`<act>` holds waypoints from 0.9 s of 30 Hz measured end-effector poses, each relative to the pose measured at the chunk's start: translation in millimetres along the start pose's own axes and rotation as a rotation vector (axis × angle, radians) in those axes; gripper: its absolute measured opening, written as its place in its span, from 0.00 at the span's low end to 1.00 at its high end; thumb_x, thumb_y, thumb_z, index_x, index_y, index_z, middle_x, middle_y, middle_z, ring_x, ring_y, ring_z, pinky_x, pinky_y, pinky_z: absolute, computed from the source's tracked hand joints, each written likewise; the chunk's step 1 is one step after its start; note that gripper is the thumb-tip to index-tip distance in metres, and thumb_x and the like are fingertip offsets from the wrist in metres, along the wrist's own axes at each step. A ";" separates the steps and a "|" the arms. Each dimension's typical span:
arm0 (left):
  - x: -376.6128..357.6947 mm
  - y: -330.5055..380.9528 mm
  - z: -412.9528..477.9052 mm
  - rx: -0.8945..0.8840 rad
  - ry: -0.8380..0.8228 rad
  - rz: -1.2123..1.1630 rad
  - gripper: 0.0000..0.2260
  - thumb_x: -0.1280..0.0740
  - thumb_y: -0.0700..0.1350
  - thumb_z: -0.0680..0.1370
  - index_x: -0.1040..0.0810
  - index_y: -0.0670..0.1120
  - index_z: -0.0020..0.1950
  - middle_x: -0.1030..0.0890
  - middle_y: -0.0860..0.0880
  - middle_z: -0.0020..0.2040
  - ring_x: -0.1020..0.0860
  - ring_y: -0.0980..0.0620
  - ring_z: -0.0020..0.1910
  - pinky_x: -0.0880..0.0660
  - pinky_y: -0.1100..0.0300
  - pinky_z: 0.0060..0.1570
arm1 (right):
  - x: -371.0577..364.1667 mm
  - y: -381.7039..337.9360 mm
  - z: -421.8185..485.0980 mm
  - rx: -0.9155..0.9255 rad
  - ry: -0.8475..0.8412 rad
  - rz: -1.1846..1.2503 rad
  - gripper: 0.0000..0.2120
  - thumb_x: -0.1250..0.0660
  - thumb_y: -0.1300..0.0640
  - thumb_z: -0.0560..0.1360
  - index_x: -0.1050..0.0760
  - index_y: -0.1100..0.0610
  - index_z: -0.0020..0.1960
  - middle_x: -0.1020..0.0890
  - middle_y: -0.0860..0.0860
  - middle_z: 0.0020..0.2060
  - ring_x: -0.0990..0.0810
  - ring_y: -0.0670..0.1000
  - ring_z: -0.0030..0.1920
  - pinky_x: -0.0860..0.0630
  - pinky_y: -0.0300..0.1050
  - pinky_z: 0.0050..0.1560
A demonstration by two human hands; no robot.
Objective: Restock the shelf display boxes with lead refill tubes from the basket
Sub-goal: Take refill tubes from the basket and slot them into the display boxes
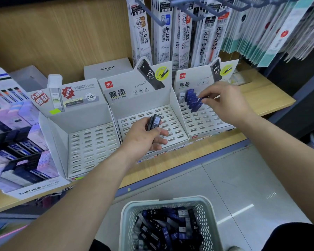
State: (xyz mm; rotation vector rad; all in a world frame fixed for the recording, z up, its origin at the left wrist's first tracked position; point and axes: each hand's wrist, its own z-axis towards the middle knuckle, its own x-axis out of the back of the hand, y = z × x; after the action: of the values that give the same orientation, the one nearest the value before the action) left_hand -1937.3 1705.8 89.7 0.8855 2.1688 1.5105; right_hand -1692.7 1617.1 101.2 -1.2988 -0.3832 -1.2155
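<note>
Nearest the camera, the basket (163, 201) stands on the floor below the shelf edge. It holds a loose heap of lead refill tubes (170, 230), dark and blue, lying in all directions.

Above it, the left hand (145, 137) is over the front of the middle display box (134, 105). Its fingers are curled round two dark tubes (154, 121). Their long axes run up and away from the palm, and the free ends project past the thumb and forefinger toward the back of the box. The lower ends are hidden in the grip.

Further right, the right hand (227, 102) reaches into the right display box (207, 122). Its fingertips pinch the upper end of one blue tube (197, 105). This tube is tilted, its lower end down and to the left at the slotted tray; whether it sits in a slot cannot be told. It stands just in front of a row of blue tubes (190, 95) at the back left of that box.

The left display box (87, 142) shows only its slotted tray.

Behind the boxes, hanging refill packs (170, 33) cover the back wall.
</note>
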 end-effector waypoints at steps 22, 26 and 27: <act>-2.5 0.6 -2.5 -0.057 -0.129 0.085 0.09 0.38 0.38 0.83 0.25 0.45 0.63 0.13 0.48 0.48 0.15 0.50 0.41 0.21 0.58 0.38 | -41.7 -69.5 -8.6 0.002 -0.262 0.281 0.05 0.32 0.52 0.79 0.18 0.51 0.49 0.17 0.46 0.36 0.20 0.42 0.38 0.26 0.38 0.41; -2.0 1.3 -4.1 -0.062 -0.159 0.073 0.10 0.38 0.37 0.83 0.25 0.44 0.64 0.14 0.46 0.50 0.15 0.50 0.41 0.20 0.59 0.36 | -41.0 -71.0 -9.6 -0.072 -0.328 0.378 0.07 0.29 0.50 0.77 0.19 0.54 0.47 0.17 0.54 0.32 0.16 0.55 0.35 0.20 0.49 0.37; -2.2 1.6 -4.5 -0.064 -0.166 0.072 0.10 0.38 0.37 0.83 0.25 0.44 0.64 0.14 0.46 0.50 0.15 0.50 0.41 0.20 0.60 0.36 | -40.0 -71.0 -10.0 -0.084 -0.338 0.409 0.07 0.29 0.51 0.77 0.19 0.55 0.46 0.17 0.53 0.31 0.16 0.54 0.33 0.20 0.45 0.34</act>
State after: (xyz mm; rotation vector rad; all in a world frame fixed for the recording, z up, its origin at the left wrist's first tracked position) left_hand -1937.8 1701.6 92.7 1.0383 1.9795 1.4742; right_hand -1771.4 1640.4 102.9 -1.5706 -0.2889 -0.6755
